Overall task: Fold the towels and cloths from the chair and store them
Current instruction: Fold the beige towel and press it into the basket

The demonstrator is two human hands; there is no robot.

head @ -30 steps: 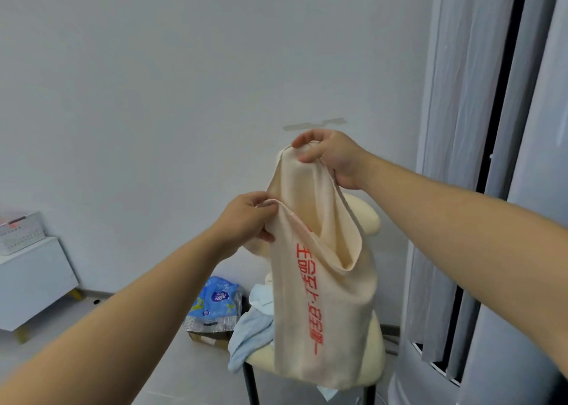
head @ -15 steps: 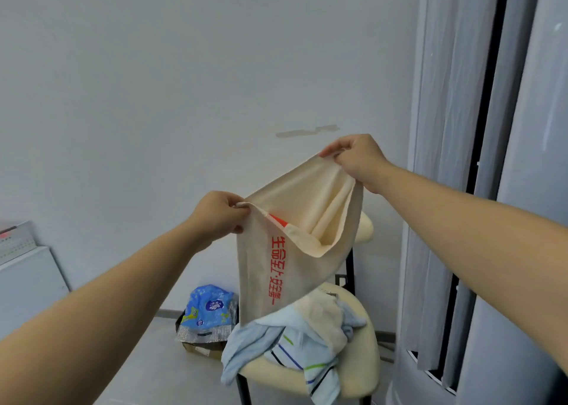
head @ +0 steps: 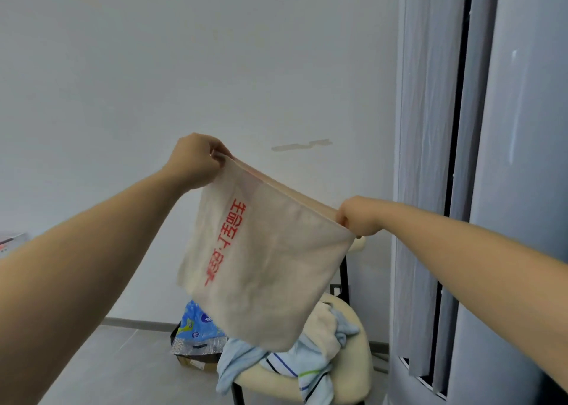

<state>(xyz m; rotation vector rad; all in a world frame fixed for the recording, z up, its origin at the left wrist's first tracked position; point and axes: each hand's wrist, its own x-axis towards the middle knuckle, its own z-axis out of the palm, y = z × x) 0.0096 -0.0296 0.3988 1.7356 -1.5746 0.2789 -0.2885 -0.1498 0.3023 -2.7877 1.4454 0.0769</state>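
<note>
Plain white wall [head: 215, 51], grey floor [head: 123, 367], pale grey curtains [head: 430, 128] at right

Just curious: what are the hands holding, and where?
A beige cloth with red print, its top corners pinched by left hand and right hand.

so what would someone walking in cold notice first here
The cream cloth with red print draws the eye first. It is held up mid-frame, stretched taut between the left grip and the right grip, each pinching a top corner. Below it, a heap of blue and striped towels lies on the cream chair, with a blue packet on the floor to its left.
</note>
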